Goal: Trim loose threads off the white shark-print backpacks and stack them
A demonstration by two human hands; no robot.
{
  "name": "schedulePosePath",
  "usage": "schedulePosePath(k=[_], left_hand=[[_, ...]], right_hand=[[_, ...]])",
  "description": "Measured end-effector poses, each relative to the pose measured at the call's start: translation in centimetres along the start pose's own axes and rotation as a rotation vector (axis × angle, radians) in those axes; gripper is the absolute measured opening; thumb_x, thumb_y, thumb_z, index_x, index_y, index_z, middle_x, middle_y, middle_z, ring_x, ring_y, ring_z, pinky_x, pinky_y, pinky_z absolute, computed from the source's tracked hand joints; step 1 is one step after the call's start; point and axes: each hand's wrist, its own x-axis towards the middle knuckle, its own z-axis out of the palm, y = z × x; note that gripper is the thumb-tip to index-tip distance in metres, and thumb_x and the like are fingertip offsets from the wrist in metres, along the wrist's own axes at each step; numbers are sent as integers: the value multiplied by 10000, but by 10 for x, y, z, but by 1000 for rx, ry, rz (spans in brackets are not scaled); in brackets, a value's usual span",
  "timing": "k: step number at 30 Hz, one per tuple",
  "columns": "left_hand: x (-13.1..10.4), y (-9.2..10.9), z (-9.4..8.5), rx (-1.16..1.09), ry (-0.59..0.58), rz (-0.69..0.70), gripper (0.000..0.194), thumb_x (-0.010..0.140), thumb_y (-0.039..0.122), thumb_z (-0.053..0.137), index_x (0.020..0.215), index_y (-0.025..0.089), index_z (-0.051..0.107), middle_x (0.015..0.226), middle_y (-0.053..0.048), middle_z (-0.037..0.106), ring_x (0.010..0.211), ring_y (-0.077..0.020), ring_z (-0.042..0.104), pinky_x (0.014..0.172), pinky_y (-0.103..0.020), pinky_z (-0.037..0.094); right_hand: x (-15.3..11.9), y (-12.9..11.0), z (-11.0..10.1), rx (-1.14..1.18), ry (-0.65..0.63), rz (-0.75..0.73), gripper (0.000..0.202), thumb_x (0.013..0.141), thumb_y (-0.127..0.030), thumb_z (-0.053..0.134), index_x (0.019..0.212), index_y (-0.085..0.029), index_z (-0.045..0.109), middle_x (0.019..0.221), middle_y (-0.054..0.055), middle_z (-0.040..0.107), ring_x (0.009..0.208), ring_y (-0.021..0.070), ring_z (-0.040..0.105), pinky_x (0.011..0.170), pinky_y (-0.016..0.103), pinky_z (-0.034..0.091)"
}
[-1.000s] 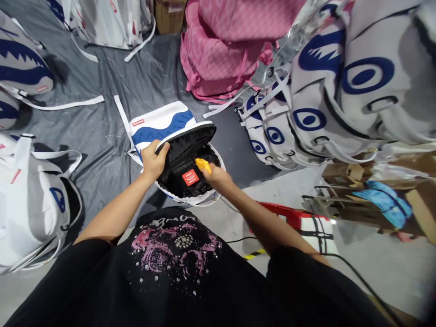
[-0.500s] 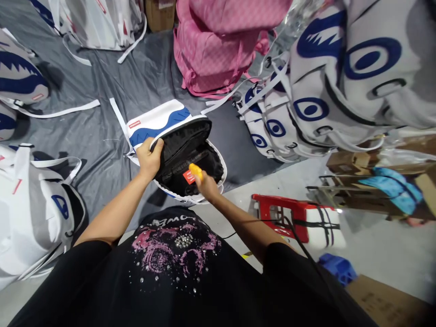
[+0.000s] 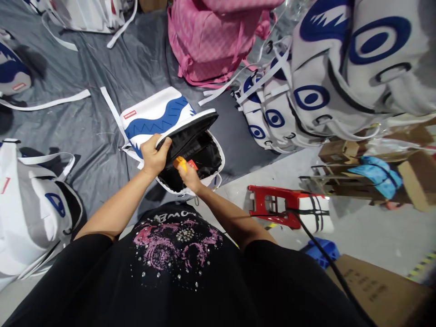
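Observation:
A white and blue backpack (image 3: 153, 116) lies unzipped on the grey sheet (image 3: 98, 127), its black lining showing. My left hand (image 3: 155, 154) grips the edge of its raised flap, thumb on top. My right hand (image 3: 190, 176) is closed around a small yellow-orange tool (image 3: 181, 163) at the bag's opening, just right of my left hand. Partly behind the tool, a red tag (image 3: 193, 164) shows against the black lining. The tool's exact kind is hard to make out.
A pink backpack (image 3: 211, 45) stands beyond the open bag. White backpacks with blue eyes (image 3: 311, 97) are piled at the right, and another white backpack (image 3: 27, 204) sits at the left. A red stool (image 3: 272, 204) and cardboard box (image 3: 378, 286) are at lower right.
The flap has come down somewhat, covering more of the opening. My right hand, with the yellow-orange tool, has moved left toward my left hand. The whole view has shifted slightly.

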Motion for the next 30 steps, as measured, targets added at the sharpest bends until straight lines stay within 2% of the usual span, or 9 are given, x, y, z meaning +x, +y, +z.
schedulePosePath(k=[2, 4, 10, 16, 18, 21, 25, 27, 30], left_hand=[[-1, 1, 2, -16, -62, 51, 570, 911, 678, 489, 605, 198, 509, 537, 20, 465, 506, -108, 400, 520, -264, 308], [0, 0, 1, -26, -94, 70, 560, 912, 667, 494, 608, 197, 520, 538, 16, 477, 501, -108, 409, 516, -264, 312], [2, -7, -3, -52, -45, 1, 609, 893, 721, 469, 575, 202, 475, 520, 22, 413, 501, -111, 364, 521, -267, 315], [-4, -9, -6, -78, -123, 21, 582, 895, 708, 476, 614, 200, 523, 539, 19, 447, 499, -111, 385, 531, -265, 328], [-5, -12, -7, -74, -121, -2, 594, 898, 717, 465, 607, 201, 508, 541, 19, 439, 508, -113, 388, 537, -267, 330], [-4, -18, -8, -84, -107, -38, 618, 895, 740, 454, 593, 201, 471, 541, 23, 404, 522, -113, 379, 543, -270, 327], [-2, -26, -5, -124, -66, -78, 613, 895, 732, 479, 592, 202, 429, 549, 30, 369, 535, -112, 354, 543, -276, 308], [-1, -29, -5, -128, -38, -110, 607, 897, 728, 484, 598, 203, 424, 559, 31, 361, 550, -115, 348, 546, -280, 297], [-1, -34, -6, -145, -1, -135, 599, 900, 719, 495, 602, 204, 423, 571, 30, 357, 560, -117, 338, 548, -287, 281]], right_hand=[[0, -9, 1, -62, -115, -84, 356, 1013, -380, 471, 1255, -167, 621, 1028, 103, 747, 987, 228, 711, 863, 299, 540], [-2, -11, -7, -125, -174, -112, 343, 1000, -390, 515, 1237, -169, 626, 1027, 105, 749, 978, 236, 714, 857, 298, 534], [-2, 2, -48, -214, -25, 28, 365, 1031, -389, 433, 1239, -136, 594, 1077, 138, 738, 999, 251, 708, 855, 301, 511], [21, -7, -50, -226, 25, 160, 388, 1052, -398, 337, 1251, -160, 571, 1076, 124, 737, 1008, 244, 701, 829, 283, 509], [31, -9, -67, -322, 33, 206, 419, 1049, -428, 346, 1274, -148, 561, 1108, 150, 727, 1034, 271, 696, 845, 312, 512], [45, -11, -113, -553, 45, 222, 470, 1036, -476, 373, 1288, -128, 564, 1148, 188, 707, 1061, 307, 686, 884, 372, 516], [59, -23, -168, -823, -62, 224, 497, 1026, -500, 400, 1256, -114, 611, 1189, 212, 685, 1114, 330, 668, 920, 412, 511], [63, -29, -180, -894, -142, 237, 502, 1024, -512, 407, 1244, -125, 638, 1200, 206, 685, 1123, 332, 666, 919, 419, 513], [70, -33, -185, -948, -219, 253, 476, 1019, -484, 444, 1256, -130, 656, 1221, 195, 685, 1147, 317, 656, 924, 402, 509]])
